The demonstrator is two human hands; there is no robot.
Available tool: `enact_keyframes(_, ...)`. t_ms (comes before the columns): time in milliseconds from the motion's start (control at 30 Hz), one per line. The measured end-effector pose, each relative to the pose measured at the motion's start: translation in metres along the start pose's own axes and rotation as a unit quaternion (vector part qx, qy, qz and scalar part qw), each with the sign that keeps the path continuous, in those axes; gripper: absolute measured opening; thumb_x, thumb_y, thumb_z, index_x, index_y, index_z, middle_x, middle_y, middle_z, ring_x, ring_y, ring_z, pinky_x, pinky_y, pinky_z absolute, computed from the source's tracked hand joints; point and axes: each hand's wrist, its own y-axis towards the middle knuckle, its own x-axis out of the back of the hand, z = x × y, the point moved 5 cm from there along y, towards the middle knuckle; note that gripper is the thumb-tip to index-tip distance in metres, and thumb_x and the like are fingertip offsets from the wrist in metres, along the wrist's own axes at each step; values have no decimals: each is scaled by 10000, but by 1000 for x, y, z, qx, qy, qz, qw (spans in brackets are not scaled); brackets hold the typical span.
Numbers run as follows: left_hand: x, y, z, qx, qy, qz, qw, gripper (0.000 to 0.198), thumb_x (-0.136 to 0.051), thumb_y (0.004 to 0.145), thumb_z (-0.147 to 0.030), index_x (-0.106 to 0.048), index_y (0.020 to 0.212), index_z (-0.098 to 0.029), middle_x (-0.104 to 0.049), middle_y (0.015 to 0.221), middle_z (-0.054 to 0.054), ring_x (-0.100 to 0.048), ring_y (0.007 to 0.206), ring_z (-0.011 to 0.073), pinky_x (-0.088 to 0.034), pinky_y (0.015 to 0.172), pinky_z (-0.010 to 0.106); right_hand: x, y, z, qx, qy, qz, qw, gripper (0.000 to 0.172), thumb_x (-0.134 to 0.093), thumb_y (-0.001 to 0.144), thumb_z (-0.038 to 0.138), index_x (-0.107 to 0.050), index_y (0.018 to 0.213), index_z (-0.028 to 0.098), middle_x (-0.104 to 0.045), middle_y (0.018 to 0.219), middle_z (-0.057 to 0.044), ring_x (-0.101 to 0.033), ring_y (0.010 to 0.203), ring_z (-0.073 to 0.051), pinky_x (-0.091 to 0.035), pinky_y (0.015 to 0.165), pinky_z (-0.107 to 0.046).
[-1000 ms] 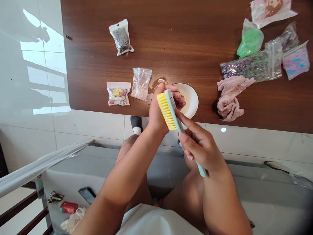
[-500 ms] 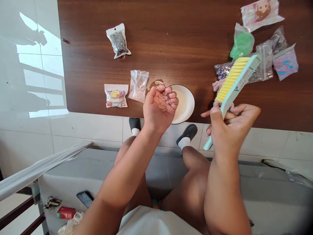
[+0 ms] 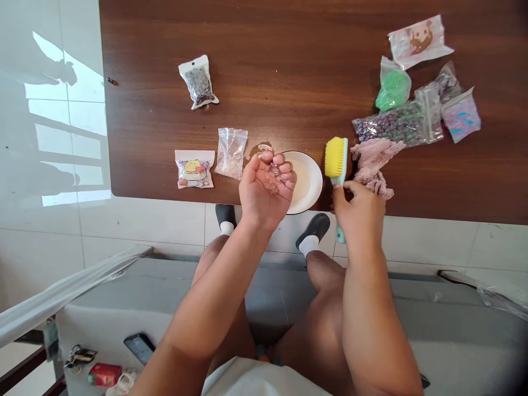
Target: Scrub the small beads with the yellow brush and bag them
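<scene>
My left hand [image 3: 266, 190] is turned palm up, its fingers curled round several small clear, pinkish beads [image 3: 272, 177]. Partly behind it, a white bowl [image 3: 315, 184] with pale contents stands at the table's near edge. My right hand [image 3: 361, 212] grips the handle of a brush [image 3: 336, 158] with yellow bristles and a mint-green back. The bristle end is over the table just right of the bowl, and the handle's tip sticks out below my hand. A crumpled pink cloth [image 3: 375, 159] lies beside my right hand.
Left of the bowl lie a zip bag of clear pieces [image 3: 231, 154], a printed chick packet [image 3: 194, 169] and a bag of dark beads [image 3: 198, 82]. At right are a green bag [image 3: 394, 88], a bag of dark beads [image 3: 394, 122] and printed packets [image 3: 462, 114] on the wooden table [image 3: 289, 44].
My right hand has moved left and turned the brush from slanting in the air to nearly upright in view, lower by the bowl. The cloth is now uncovered. My left hand barely moved.
</scene>
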Motion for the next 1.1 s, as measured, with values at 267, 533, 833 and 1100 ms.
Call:
enact_keyframes(267,0,-1,-1,9,70,6,998,334,-339,1065,-334,-642,997,-212,-723,1059,33,-718,1095,149,-550,1001,286,-15,28,7,-25,-4,-35,999,201,-617,895,332,-726,1015,213,-733,886,-79,-640,826,-266,-434,727,-369)
enact_keyframes(533,-4,-4,1,-7,116,54,992,378,-350,1057,-409,-664,1053,-199,-719,1238,63,-577,1408,266,-493,1147,437,12,-16,55,17,516,-202,832,258,-564,998,346,-693,1190,231,-722,1047,-51,-701,993,-206,-552,960,-421)
enact_keyframes(833,-17,-23,30,-19,174,184,967,516,-364,1041,-523,-773,1071,-210,-757,1232,78,-617,1356,269,-436,1225,425,-26,-33,96,-157,842,61,513,401,-445,1029,465,-727,1180,224,-741,1285,-66,-584,1387,-206,-360,1270,-452)
enact_keyframes(1100,-25,-38,42,-86,345,250,901,517,-361,1031,-607,-741,1190,-295,-714,1327,40,-427,1528,285,-238,1327,457,-28,-33,90,-186,857,94,471,323,-473,1008,414,-760,1101,299,-781,1195,-5,-626,1349,-223,-391,1251,-513)
